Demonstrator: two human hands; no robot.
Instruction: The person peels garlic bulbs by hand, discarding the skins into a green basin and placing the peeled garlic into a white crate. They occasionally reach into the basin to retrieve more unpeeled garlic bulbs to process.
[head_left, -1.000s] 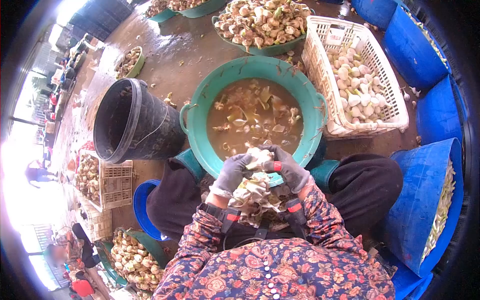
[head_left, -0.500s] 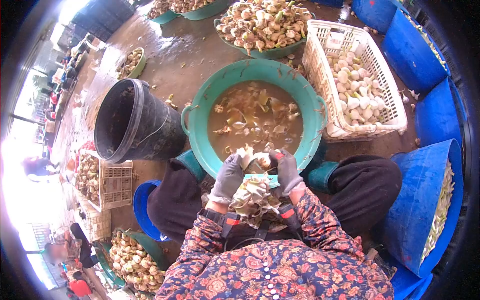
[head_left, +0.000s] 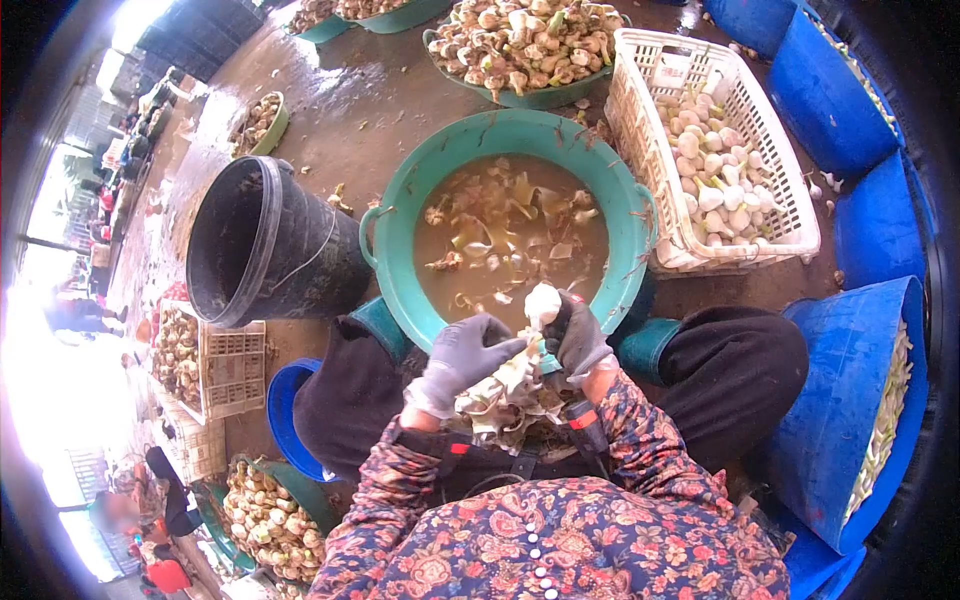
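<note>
My right hand [head_left: 582,342], in a grey glove, holds a white garlic bulb [head_left: 543,305] upright over the near rim of a green tub [head_left: 400,205]. My gloved left hand [head_left: 462,362] is just left of it, thumb and fingers closed on papery garlic skin [head_left: 524,352] below the bulb. A heap of loose garlic skins [head_left: 500,408] lies in my lap beneath both hands. The tub holds murky brown water [head_left: 470,225] with bits of peel and several unpeeled bulbs floating in it.
Right of the tub stands a white crate [head_left: 640,130] of cleaned garlic. A black bucket [head_left: 325,245] leans on the left. Behind is a basin [head_left: 510,95] heaped with unpeeled garlic. Blue barrels [head_left: 840,390] line the right side. A small blue bucket [head_left: 285,415] is by my left knee.
The bulb now shows clean and white, raised in my right hand, where both hands were around a bulb with loose skin. My left hand has drawn down and away from it.
</note>
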